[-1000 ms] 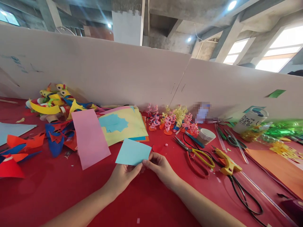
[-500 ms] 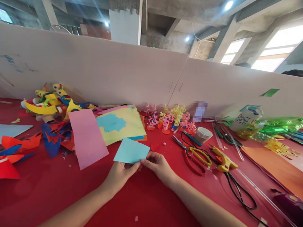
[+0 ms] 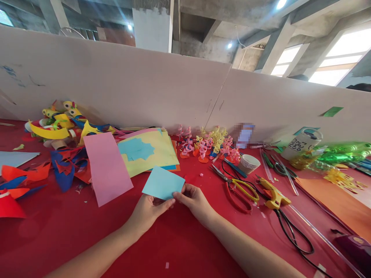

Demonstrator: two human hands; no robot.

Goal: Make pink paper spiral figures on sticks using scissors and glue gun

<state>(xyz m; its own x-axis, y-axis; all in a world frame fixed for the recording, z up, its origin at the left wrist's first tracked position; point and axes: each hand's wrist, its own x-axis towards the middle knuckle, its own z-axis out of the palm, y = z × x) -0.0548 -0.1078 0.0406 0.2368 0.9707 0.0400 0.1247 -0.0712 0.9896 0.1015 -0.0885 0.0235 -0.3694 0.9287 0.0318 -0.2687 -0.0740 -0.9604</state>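
A light-blue sheet of paper point(image 3: 162, 182) is held up over the red table, tilted toward me. My right hand point(image 3: 193, 199) pinches its lower right corner between thumb and fingers. At its lower edge is my left hand point(image 3: 150, 210), thumb along the near side and the other fingers mostly hidden behind the paper. Just beyond it lies a yellow sheet point(image 3: 162, 148) with light-blue cut pieces point(image 3: 136, 150) on top. To the left is a pink sheet point(image 3: 108, 170).
Scissors point(image 3: 234, 185) and a yellow glue gun point(image 3: 274, 195) with its cord lie at right, near orange paper point(image 3: 336, 204). A paper cup point(image 3: 249, 164) and small curled-paper figures point(image 3: 204, 148) stand behind. Coloured paper crafts point(image 3: 63, 123) pile up left, before a white partition point(image 3: 116, 81).
The light-blue sheet has shifted slightly right and up, turning a little. My left thumb has moved a bit to the right along its lower edge.
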